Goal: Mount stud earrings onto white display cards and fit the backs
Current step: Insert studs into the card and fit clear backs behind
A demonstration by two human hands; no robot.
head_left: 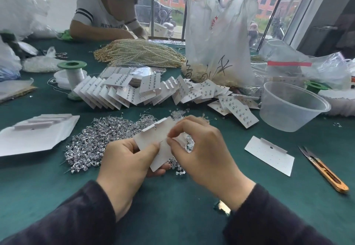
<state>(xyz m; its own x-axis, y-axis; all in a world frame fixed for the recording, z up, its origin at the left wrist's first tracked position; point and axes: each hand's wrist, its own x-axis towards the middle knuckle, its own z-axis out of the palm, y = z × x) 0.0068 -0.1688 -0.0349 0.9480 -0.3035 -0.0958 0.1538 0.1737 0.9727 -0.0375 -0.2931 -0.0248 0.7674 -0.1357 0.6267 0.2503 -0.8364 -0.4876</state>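
Observation:
My left hand point(124, 160) grips a white display card point(153, 137) by its lower left edge, thumb on top. My right hand point(201, 148) pinches at the card's right side with thumb and forefinger; whatever is between the fingertips is too small to make out. One stud post point(155, 128) sticks out near the card's top. Beneath the card spreads a heap of silver stud earrings point(99, 139), with clear backs point(178, 114) scattered beyond it.
Finished cards point(134, 91) are piled at the centre back. A blank card point(269, 154) and orange-handled snips point(324, 170) lie at right. A clear tub point(292, 108), a plastic bag point(221, 39), green spools point(72, 68), stacked blank cards point(38, 129) and a person opposite surround the green table point(172, 206).

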